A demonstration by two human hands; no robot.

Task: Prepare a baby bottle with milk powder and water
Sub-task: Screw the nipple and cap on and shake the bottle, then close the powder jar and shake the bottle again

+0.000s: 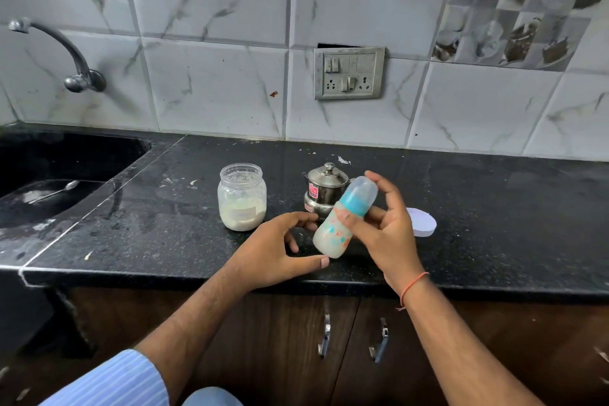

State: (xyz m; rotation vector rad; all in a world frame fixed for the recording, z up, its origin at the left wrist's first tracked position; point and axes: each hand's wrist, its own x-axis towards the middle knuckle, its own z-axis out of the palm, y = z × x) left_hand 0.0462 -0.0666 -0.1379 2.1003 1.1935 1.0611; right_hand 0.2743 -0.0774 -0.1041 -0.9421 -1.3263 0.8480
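Observation:
My right hand (387, 234) grips a capped baby bottle (333, 234) around its blue collar, above the black counter (164, 241). The bottle is tilted, cap up and to the right, and holds milky white liquid. My left hand (280, 252) hovers open just left of the bottle's base, fingers spread, not touching it. A glass jar of milk powder (242, 196) stands open on the counter to the left. Behind the bottle is a small steel pot with a lid (324, 189). A white lid (423, 222) lies flat on the counter, partly hidden by my right hand.
A black sink (49, 194) with a spoon (54, 191) in it is at the left, a tap (62, 53) above it. A switch plate (349, 72) is on the tiled wall. Cabinet doors with handles (352, 336) are below the counter edge.

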